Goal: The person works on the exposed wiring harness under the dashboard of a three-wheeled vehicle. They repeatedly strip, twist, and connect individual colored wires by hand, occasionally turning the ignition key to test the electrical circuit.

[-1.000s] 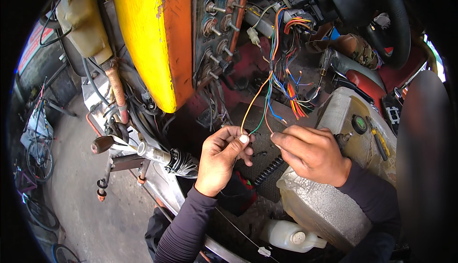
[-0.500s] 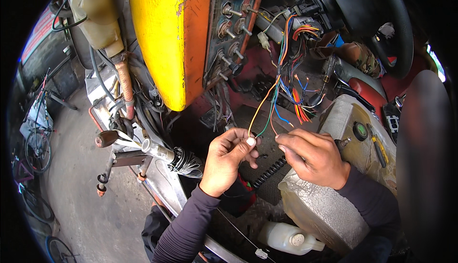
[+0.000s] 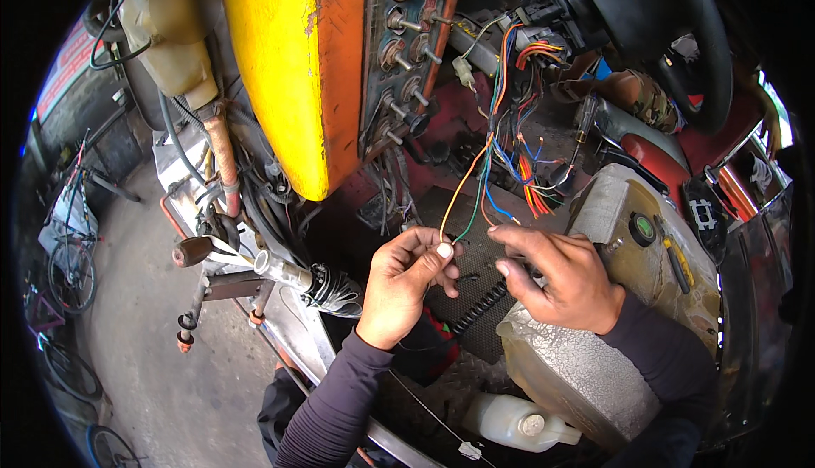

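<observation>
My left hand (image 3: pixel 409 285) is closed in a pinch, thumb over fingers, on the ends of an orange-yellow wire (image 3: pixel 459 186) and a green wire (image 3: pixel 477 205). To its right, my right hand (image 3: pixel 567 280) has thumb and index finger apart, nothing visible between them. Its index fingertip is beside the lower end of a thin reddish-brown wire (image 3: pixel 485 211); whether they touch I cannot tell. A blue wire (image 3: pixel 501 212) ends just above that finger. All these wires hang from a loose bundle (image 3: pixel 497 112) below the steering column, near several orange and red wires (image 3: pixel 531 188) with bare ends.
A switch panel (image 3: pixel 379 69) stands beside a yellow-orange housing (image 3: pixel 276 69). At upper right is a black steering wheel (image 3: pixel 722 52). A worn seat (image 3: pixel 577 358) lies under my right forearm, with pliers (image 3: pixel 679 266) beyond. A plastic jug (image 3: pixel 507 421) rests low on the floor.
My right thumb and index finger have spread apart, leaving the reddish-brown wire's end near the index fingertip. My left hand keeps its pinch. The view has shifted slightly.
</observation>
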`<move>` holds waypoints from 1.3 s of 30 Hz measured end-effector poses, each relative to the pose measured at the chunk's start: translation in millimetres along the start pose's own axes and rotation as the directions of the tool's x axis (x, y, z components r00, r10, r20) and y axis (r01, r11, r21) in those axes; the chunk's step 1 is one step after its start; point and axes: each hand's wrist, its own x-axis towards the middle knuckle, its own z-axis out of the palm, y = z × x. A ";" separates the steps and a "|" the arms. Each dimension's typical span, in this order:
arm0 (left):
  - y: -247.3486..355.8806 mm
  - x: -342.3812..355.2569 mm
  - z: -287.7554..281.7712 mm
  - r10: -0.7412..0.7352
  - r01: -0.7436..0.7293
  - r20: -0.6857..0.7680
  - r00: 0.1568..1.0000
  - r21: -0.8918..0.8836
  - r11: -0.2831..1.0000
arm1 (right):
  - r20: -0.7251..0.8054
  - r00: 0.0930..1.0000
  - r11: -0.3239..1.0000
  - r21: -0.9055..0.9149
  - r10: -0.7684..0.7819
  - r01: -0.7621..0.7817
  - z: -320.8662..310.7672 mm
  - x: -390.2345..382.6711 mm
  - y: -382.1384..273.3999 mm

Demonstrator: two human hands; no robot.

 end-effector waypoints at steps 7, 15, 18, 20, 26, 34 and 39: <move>4.1 0.6 1.3 -0.025 0.025 -0.013 1.000 -0.024 0.999 | 0.391 0.914 0.964 -0.186 -0.104 0.189 -3.4 -15.4 -1.6; 4.6 -3.5 11.9 -0.064 0.069 0.061 0.996 -0.083 0.994 | 0.107 0.994 0.973 -0.226 -0.029 0.052 8.9 -4.8 -6.9; 5.2 -5.4 15.6 -0.069 0.075 0.066 0.995 -0.103 0.992 | 0.153 0.988 0.973 -0.229 0.007 0.028 11.9 -6.8 -1.8; 5.6 -6.1 16.3 -0.074 0.081 0.063 0.995 -0.108 0.991 | 0.167 0.986 0.977 -0.212 0.028 0.008 11.5 -7.8 -1.2; 7.2 -7.0 16.4 -0.108 0.115 0.066 0.992 -0.123 0.986 | 0.115 0.993 0.985 -0.174 0.019 0.001 14.8 -7.5 4.8; 6.2 -6.9 11.8 -0.113 0.124 0.073 0.991 -0.163 0.979 | 0.103 0.995 0.989 -0.148 0.020 -0.005 14.0 -7.3 4.5; 7.8 -6.4 11.2 -0.110 0.123 0.073 0.991 -0.199 0.972 | 0.087 0.996 0.985 -0.173 0.022 -0.006 13.6 -8.5 5.1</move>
